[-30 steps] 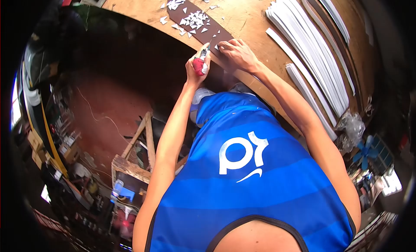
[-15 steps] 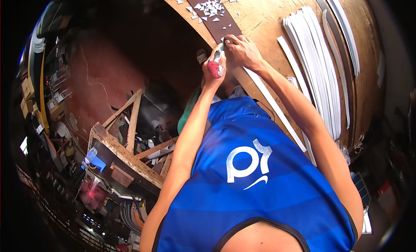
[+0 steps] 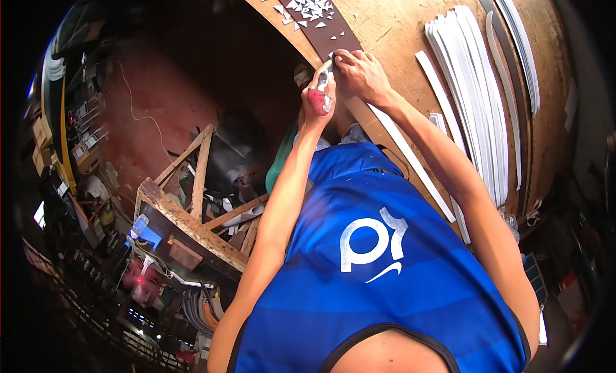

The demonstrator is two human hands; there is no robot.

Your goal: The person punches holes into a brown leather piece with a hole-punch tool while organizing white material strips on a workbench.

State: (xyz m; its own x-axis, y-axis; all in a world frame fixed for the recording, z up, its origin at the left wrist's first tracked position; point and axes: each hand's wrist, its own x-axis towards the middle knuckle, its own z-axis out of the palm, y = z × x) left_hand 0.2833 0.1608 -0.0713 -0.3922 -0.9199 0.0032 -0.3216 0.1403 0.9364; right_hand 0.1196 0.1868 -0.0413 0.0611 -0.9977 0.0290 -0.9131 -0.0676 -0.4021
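My left hand [image 3: 313, 111] is closed around a hand tool [image 3: 317, 101] with a red and white handle; its kind is hard to make out. The tool's front end meets the fingertips of my right hand [image 3: 364, 76], over the edge of a dark brown board [image 3: 333, 38]. Those right fingers are pinched, apparently on the end of a white strip [image 3: 414, 156] that runs back under my forearm; the tip itself is hidden. Small white triangular offcuts [image 3: 313, 8] lie scattered on the board just beyond my hands.
A thick bundle of white strips [image 3: 471, 103] lies to the right on the wooden table [image 3: 391, 20], with grey and white strips [image 3: 523, 58] beyond. The table's curved edge runs beside my left hand. A wooden frame [image 3: 186, 225] with scraps stands at lower left.
The view has shifted slightly, so the strips appear a little further right. Both hands keep nearly the same hold at the board's edge.
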